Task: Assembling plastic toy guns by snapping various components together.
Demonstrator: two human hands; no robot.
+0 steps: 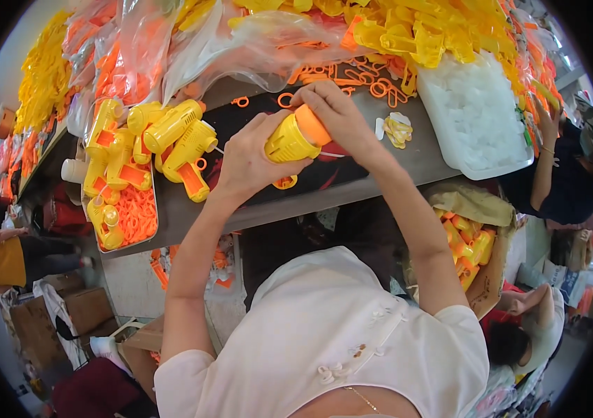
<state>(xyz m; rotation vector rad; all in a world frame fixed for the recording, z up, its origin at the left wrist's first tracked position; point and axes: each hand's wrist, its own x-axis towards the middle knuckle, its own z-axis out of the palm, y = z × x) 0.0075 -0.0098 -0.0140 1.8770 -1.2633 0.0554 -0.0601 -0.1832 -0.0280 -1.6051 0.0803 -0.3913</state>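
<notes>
Over the near part of the table, my left hand [249, 157] grips a yellow hair-dryer-shaped plastic toy [284, 145] by its vented barrel, thumb and fingers wrapped round it. My right hand [338, 115] is closed on an orange round cap [312, 125] at the barrel's end, fingers over its top. Cap and barrel touch; whether they are locked together I cannot tell. Under my hands part of the toy's lower end is hidden. Left of my left hand lie several similar yellow toys [174, 127], heaped over a tray [157, 233] of small orange parts [136, 212].
Loose orange rings and clips [380, 88] lie beyond my hands, beside yellowish stickers [398, 131]. A white tub [481, 169] of translucent pieces stands right. Bagged orange and yellow parts [422, 31] pile up behind. A lined box [495, 275] of toys sits by my right arm. Co-workers [547, 146] sit around.
</notes>
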